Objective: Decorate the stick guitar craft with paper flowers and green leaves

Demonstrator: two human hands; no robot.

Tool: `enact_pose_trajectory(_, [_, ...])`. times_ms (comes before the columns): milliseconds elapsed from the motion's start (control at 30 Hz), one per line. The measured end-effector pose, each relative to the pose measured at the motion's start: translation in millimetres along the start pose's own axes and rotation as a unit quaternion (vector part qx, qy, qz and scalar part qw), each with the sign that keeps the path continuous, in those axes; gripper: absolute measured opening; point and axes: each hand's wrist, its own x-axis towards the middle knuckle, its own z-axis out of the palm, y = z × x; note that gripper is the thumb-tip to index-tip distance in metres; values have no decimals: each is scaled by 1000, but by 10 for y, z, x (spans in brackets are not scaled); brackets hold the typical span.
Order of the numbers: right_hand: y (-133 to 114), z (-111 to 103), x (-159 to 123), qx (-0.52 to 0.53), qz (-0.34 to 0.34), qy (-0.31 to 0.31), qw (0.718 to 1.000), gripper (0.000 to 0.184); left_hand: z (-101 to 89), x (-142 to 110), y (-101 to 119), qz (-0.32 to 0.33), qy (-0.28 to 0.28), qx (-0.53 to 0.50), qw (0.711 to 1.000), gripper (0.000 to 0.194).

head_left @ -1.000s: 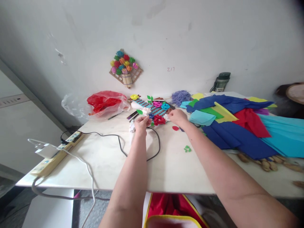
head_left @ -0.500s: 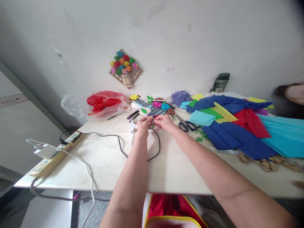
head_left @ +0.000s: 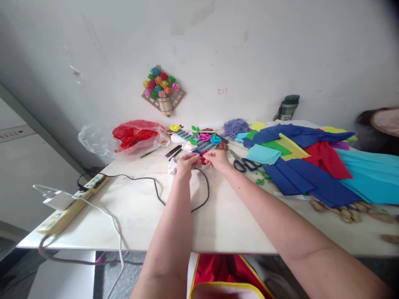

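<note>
My left hand (head_left: 188, 161) is closed in a pinch near the middle of the table. Close to its right, my right hand (head_left: 217, 159) also has thumb and finger pressed together. What is pinched in either hand is too small to make out. A bit of red paper (head_left: 203, 158) shows between the fingertips; whether it is held or lies behind them I cannot tell. Just above my left hand is a green paper leaf (head_left: 192, 142). Behind both hands lies a blue-and-brown striped lattice strip (head_left: 204, 146) with pink (head_left: 205, 137) and blue (head_left: 215, 139) paper flowers.
Scissors (head_left: 245, 165) lie right of my right hand, beside green scraps (head_left: 263, 178). Coloured paper sheets (head_left: 291, 176) cover the right side. A black cable (head_left: 208, 187) loops under my arms. On the left are a power strip (head_left: 73, 205) and a red plastic bag (head_left: 137, 135).
The green leaf above my left hand has moved slightly right and up, off the white crumpled piece. My fingers have shifted only a little; the whole view has drifted slightly.
</note>
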Motion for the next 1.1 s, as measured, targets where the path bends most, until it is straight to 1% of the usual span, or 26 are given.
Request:
enact_pose_trajectory(100, [8, -13, 6, 8, 4, 0, 1000, 8, 3, 7, -19, -1, -9, 8, 1000, 34])
enact_pose_trajectory(233, [8, -30, -5, 24, 8, -1, 1000, 9, 46, -28, -11, -12, -48, 16, 999, 31])
enact_pose_trajectory(400, [5, -84, -16, 32, -3, 4, 999, 12, 88, -80, 15, -37, -106, 22, 993, 30])
enact_pose_trajectory(567, [-12, -119, -17, 34, 3, 12, 999, 12, 113, -127, 36, -56, -143, 54, 987, 31])
enact_pose_trajectory(767, [-9, -119, -20, 17, 3, 28, 999, 13, 159, -166, 55, -51, -153, 72, 984, 33])
enact_pose_trajectory(933, [20, -137, 4, -15, -10, 40, 999, 11, 177, -187, 54, -57, -140, 86, 985, 34])
enact_pose_trajectory(1033, [65, -155, 36, -48, -30, 47, 997, 12, 168, -180, 40, -63, -130, 61, 988, 38])
enact_pose_trajectory(1100, [103, -165, 60, -72, -51, 53, 995, 12, 157, -165, 28, -67, -132, 41, 988, 38])
